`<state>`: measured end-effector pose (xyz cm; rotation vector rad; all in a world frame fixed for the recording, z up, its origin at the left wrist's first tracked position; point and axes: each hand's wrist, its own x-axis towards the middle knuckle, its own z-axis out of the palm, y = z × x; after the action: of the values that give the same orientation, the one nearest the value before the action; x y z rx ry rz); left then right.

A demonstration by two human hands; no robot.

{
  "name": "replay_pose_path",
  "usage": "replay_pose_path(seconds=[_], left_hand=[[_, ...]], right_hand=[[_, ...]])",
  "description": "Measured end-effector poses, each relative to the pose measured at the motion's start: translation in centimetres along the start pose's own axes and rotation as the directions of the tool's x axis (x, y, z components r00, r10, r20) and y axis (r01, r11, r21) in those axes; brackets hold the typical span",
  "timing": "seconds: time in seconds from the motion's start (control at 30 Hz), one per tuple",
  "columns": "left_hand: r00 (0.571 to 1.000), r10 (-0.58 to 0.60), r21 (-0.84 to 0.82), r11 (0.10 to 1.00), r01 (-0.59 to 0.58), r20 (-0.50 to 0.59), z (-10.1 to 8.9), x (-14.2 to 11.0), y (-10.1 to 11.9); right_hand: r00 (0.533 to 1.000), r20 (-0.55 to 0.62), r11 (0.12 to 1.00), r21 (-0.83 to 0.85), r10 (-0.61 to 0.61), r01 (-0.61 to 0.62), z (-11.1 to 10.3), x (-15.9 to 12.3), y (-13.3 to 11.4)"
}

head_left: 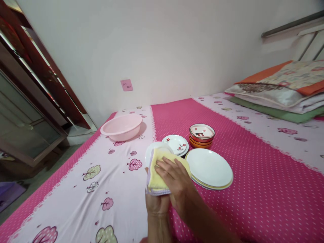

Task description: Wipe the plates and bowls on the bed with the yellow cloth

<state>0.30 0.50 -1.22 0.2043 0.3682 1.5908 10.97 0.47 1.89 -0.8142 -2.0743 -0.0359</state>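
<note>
In front of me my left hand (158, 202) supports a white plate (150, 151) from below. Most of its fingers are hidden behind the plate and cloth. A folded yellow cloth (158, 180) with a lilac edge covers much of the plate's face. My right hand (174, 173) presses this cloth against the plate, fingers bent over it. Just beyond lie small white plates with red flowers (174, 143). To the right is a stack of larger white plates (209, 167), and behind it several nested bowls (201, 135), red and orange outside.
A pink basin (121, 130) sits at the far left of the patterned bedspread (121, 202). Folded bedding (280, 91) is piled at the back right. A pink note (126, 85) is stuck to the white wall (164, 50). The bed's left edge drops to the floor.
</note>
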Motion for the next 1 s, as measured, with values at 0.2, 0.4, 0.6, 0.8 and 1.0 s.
replay_pose_path(seconds=[0.2,0.4,0.6,0.8,1.0], left_hand=[[0.991,-0.071,0.011,0.997,0.071,0.113,2.5,-0.3,-0.8],[0.979,-0.038,-0.035,0.998,0.046,0.199,2.3,-0.1,-0.8],[0.994,0.088,-0.097,0.992,-0.082,0.063,1.6,0.7,0.0],[1.000,-0.030,-0.086,0.996,0.030,0.006,0.3,0.3,0.7],[0.987,-0.153,-0.200,0.967,0.161,0.052,0.0,0.0,0.3]], right_hand=[[0.984,-0.130,0.990,-0.055,0.124,-0.132,-1.1,0.0,2.1],[0.981,-0.035,0.978,-0.086,0.189,-0.192,-2.2,-0.4,4.7],[0.970,0.183,0.987,-0.062,0.157,-0.148,-2.7,-0.8,3.3],[0.995,-0.048,0.994,0.064,-0.082,0.085,-1.5,-2.3,0.7],[0.990,0.136,0.995,0.095,-0.033,0.020,-0.4,-1.3,0.1]])
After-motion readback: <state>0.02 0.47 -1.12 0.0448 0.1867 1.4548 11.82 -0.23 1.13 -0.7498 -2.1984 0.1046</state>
